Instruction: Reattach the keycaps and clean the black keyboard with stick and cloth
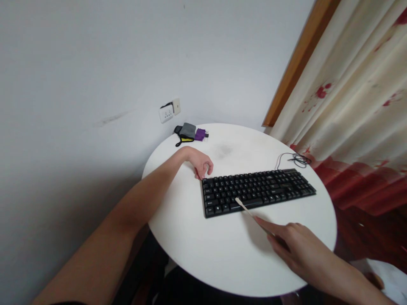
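A black keyboard (257, 190) lies at a slight slant across the round white table. At its far left corner, my left hand (200, 163) has curled fingers, with the fingertips pinching the keyboard's edge. My right hand (292, 241) is closed around the handle of a slim white toothbrush (244, 207), near the front of the keyboard. The brush head is over the lower rows of keys, left of the middle. Whether the bristles touch the keys is hard to tell.
The round white table (197, 245) stands against the wall. Near its back edge lie a grey cloth (188, 130) and a purple cloth item (200, 134). The coiled keyboard cable (300, 160) rests at the right. A wall socket (166, 113) and a patterned curtain (349, 106) are beyond.
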